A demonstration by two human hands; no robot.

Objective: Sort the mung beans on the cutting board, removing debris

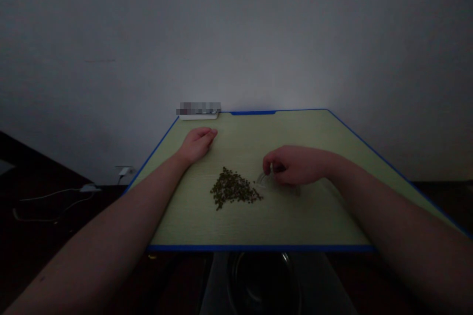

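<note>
A loose heap of small greenish-brown grains, like dried beans or seeds [232,188], lies roughly as a triangle on the pale table [288,221]. To its right is my right hand [295,165], its fingers bent down around a clear, curved plastic piece that looks like a protractor [260,180]. The left edge of that piece touches or nearly touches the right end of the heap; my fingers hide much of the rest. My left hand [199,143] rests on the table beyond the heap to the left, loosely closed with the thumb uppermost, and nothing shows in it.
A white box-like item [199,115], partly blurred, sits at the table's far left corner. Blue edging [258,248] runs around the tabletop, and a grey wall [258,34] stands behind. Below the front edge is a dark round bowl [264,280]. White cables [88,188] lie at left.
</note>
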